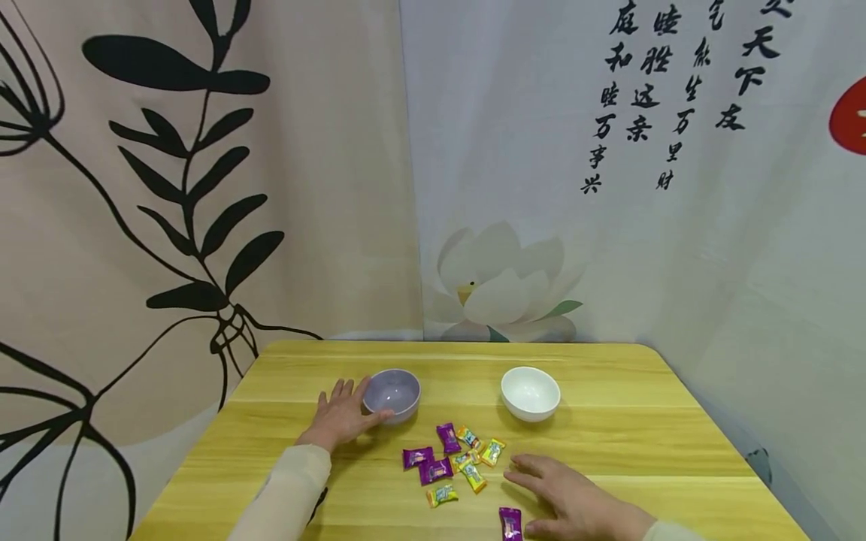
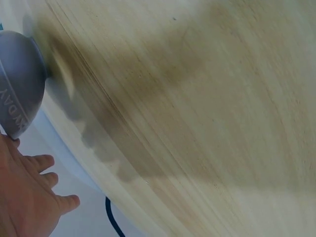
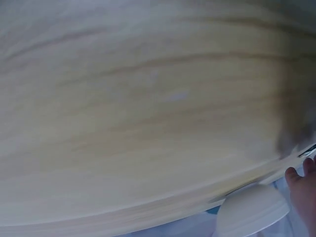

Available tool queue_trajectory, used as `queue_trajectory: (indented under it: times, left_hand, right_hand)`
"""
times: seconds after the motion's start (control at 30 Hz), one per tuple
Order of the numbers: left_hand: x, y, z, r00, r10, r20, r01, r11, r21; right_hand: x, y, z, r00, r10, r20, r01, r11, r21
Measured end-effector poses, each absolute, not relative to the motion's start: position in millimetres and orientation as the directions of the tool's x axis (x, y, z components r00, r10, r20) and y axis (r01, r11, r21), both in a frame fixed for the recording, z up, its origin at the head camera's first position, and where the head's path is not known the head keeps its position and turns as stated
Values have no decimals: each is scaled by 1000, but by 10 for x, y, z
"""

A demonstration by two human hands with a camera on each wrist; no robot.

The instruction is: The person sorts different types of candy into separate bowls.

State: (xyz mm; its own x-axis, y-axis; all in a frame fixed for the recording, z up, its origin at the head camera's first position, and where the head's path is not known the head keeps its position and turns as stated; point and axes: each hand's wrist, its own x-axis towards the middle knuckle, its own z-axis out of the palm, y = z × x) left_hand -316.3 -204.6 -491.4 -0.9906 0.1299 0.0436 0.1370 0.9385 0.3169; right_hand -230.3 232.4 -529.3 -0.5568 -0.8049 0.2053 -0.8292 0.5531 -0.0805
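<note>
A purple-grey bowl [image 1: 392, 396] stands on the left side of the wooden table. My left hand [image 1: 343, 415] reaches its left side, thumb and forefinger touching the rim and the other fingers spread. In the left wrist view, that hand [image 2: 27, 190] is beside the bowl [image 2: 20, 79]. My right hand [image 1: 575, 497] is at the front right with fingers apart and nothing held. Close by its thumb lies one purple-wrapped candy [image 1: 510, 524]. Several purple candies [image 1: 435, 471] and yellow candies [image 1: 492, 451] lie in a loose cluster between the hands.
A white bowl [image 1: 531, 394] stands upright at the back right of the wooden table [image 1: 676, 443]. Behind the table's far edge hangs a printed curtain [image 1: 338, 188] with plants and writing. A dark cord [image 2: 114, 217] shows past the table edge in the left wrist view.
</note>
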Motion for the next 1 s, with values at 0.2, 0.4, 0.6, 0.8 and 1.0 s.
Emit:
queue_trajectory:
  times: [0.2, 0.4, 0.6, 0.8, 1.0]
  left_hand:
    - [-3160, -2048, -4918, -991, 127, 42, 133, 939, 316]
    - [-3157, -2043, -4931, -992, 121, 38, 127, 936, 328]
    - [-3155, -2035, -4929, -992, 121, 41, 127, 932, 339]
    - [-3157, -2036, -4928, -992, 120, 46, 128, 931, 341]
    - [-3156, -2040, -4928, -993, 115, 32, 119, 929, 349]
  right_hand:
    - [-2295, 2225, -5283, -462, -870, 174, -885, 437, -163]
    - [-2308, 2112, -5250, -466, -875, 132, -876, 435, -209]
    - [-2343, 2037, -5262, -483, -859, 168, -873, 458, -168]
    - [-2371, 1985, -5257, -492, -843, 215, -869, 465, -169]
    - [-2438, 1916, -5196, -516, -819, 250, -857, 492, -154]
